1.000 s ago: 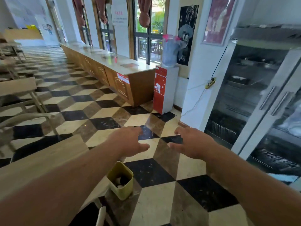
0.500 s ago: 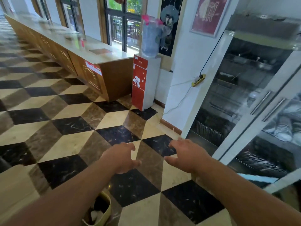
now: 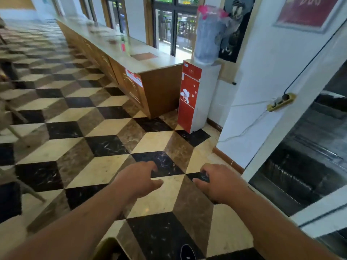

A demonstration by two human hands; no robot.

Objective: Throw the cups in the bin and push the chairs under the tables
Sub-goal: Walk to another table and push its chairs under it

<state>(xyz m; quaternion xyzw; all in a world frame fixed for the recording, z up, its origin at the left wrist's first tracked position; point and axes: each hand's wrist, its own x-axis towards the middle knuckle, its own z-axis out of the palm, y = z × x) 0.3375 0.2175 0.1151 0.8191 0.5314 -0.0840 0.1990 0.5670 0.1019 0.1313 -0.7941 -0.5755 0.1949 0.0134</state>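
Both of my hands are held out in front of me over the chequered floor, palms down, and hold nothing. My left hand [image 3: 138, 182] has its fingers loosely curled and apart. My right hand [image 3: 218, 182] sits beside it, fingers bent downward. The rim of the yellow-green bin [image 3: 105, 247] shows at the bottom edge, under my left forearm. Blurred chair legs [image 3: 28, 188] and other chair parts stand at the left edge. No cup is in view.
A long wooden counter [image 3: 150, 87] runs along the windows. A red and white water dispenser [image 3: 191, 96] with a covered bottle stands at its near end. A glass-door cabinet [image 3: 300, 166] fills the right side. A power strip [image 3: 280, 105] hangs on the white wall.
The view has swung back to the left and blurred; chair legs return at the left edge. The bin has slid further down out of view. Both hands stay empty in front.
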